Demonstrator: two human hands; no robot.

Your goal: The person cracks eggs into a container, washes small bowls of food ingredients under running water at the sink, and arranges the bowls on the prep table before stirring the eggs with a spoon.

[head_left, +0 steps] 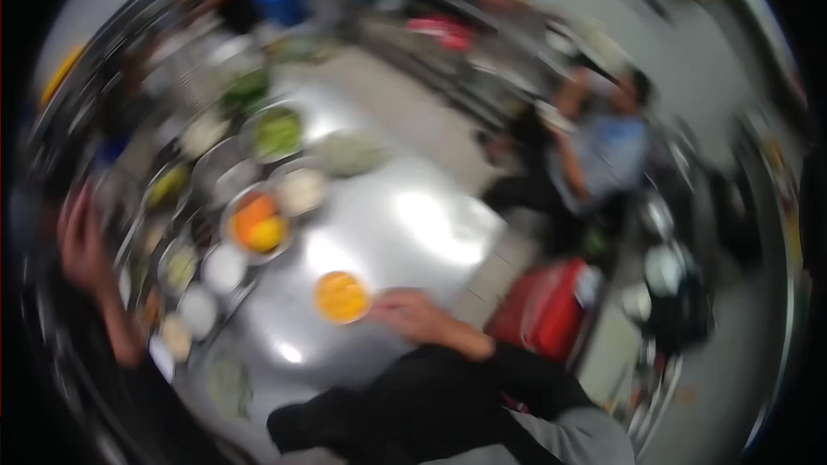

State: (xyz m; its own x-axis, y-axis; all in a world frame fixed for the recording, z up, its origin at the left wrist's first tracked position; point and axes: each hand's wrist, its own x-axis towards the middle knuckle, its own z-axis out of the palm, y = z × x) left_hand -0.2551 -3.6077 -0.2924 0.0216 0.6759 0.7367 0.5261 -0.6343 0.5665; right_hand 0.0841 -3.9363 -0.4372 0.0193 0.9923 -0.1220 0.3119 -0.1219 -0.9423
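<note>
The yellow-filled bowl (343, 297) is at the right hand's (415, 316) fingertips over the steel table (362, 215); pinch unconfirmed, left hand's (83, 245) finger state cannot be told; one-sided support could tip it.

The single view comes from the wearer's head, above the dark clothing (388, 396) at the near edge, and faces forward and steeply down onto the metal table (284, 327). It is wide and rounded, dark at the corners, and blurred. The right hand (413, 314) lies fairly close, near the middle, and the left hand (82, 250) towards the left rim; a person (603, 151) appears farther off, far right
</note>
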